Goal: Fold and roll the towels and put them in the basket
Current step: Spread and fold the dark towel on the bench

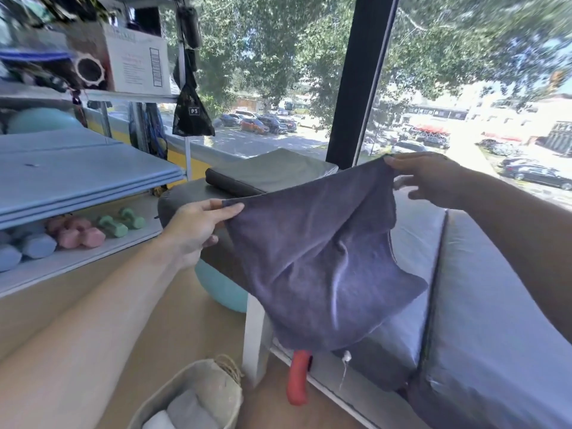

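A dark grey-blue towel [322,261] hangs spread in the air in front of me, above the cushioned bench. My left hand [198,224] pinches its left top corner between thumb and fingers. My right hand [430,178] pinches the right top corner, higher and farther away. The towel's lower part sags in folds over the bench edge. At the bottom, a beige fabric basket [216,388] with rope handles stands on the floor; rolled pale towels [182,413] lie inside it.
A light blue cushioned bench [495,305] fills the right side by the window. A white shelf [77,258] at left holds mats and small dumbbells [111,226]. A teal ball [223,289] sits under grey cushions [272,171]. A red strap [298,377] hangs from the bench front.
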The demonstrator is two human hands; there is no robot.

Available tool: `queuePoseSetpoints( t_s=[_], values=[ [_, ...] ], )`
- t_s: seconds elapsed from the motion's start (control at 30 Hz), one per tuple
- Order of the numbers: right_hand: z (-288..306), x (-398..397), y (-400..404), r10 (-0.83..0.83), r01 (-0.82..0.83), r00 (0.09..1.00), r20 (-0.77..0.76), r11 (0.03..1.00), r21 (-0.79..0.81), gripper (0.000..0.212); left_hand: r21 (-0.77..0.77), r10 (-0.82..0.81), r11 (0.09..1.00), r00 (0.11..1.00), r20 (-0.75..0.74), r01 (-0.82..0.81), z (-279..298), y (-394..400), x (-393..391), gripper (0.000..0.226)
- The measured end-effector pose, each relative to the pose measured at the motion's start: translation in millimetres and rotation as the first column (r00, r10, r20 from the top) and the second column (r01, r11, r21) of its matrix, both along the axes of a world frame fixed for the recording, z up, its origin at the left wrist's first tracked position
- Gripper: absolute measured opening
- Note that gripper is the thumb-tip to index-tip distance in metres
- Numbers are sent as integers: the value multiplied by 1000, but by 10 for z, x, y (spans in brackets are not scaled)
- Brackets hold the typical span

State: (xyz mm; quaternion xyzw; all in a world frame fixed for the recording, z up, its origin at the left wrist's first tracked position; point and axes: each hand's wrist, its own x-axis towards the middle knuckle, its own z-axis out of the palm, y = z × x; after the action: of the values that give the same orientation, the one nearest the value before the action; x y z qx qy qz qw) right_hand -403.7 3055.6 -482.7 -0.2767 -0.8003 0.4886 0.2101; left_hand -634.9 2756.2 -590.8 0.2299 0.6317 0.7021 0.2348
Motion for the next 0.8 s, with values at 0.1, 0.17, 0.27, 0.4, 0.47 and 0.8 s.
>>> queuePoseSetpoints(
  t_s=[0.1, 0.17, 0.27, 0.4, 0.47, 0.8],
  values=[
    [-11, 102, -36, -103, 105, 992, -72, 994, 19, 16, 15, -134, 991, 991, -8, 134, 134, 87, 112, 21],
    [-36, 145, -114, -127, 128, 988, -85, 992, 4, 19, 26, -174, 984, 985, -2, 174, 168, 148, 174, 30],
    [-49, 179, -196, -128, 125, 987, -95, 992, -32, 18, 37, -115, 992, 993, -34, 117, 161, 221, 224, 44],
    [-182, 173, -181, -124, 120, 984, -130, 992, -43, 8, 105, -71, 991, 993, -92, 81, 36, 242, 299, 44],
    [-303, 170, -185, -137, 137, 983, -120, 991, -6, 14, 101, -39, 993, 989, -146, 54, -72, 221, 357, 39],
    [-880, 37, -114, -351, 353, 935, -41, 929, 106, 30, 33, -61, 996, 878, -475, 87, -726, 175, 505, 39]
  ],
)
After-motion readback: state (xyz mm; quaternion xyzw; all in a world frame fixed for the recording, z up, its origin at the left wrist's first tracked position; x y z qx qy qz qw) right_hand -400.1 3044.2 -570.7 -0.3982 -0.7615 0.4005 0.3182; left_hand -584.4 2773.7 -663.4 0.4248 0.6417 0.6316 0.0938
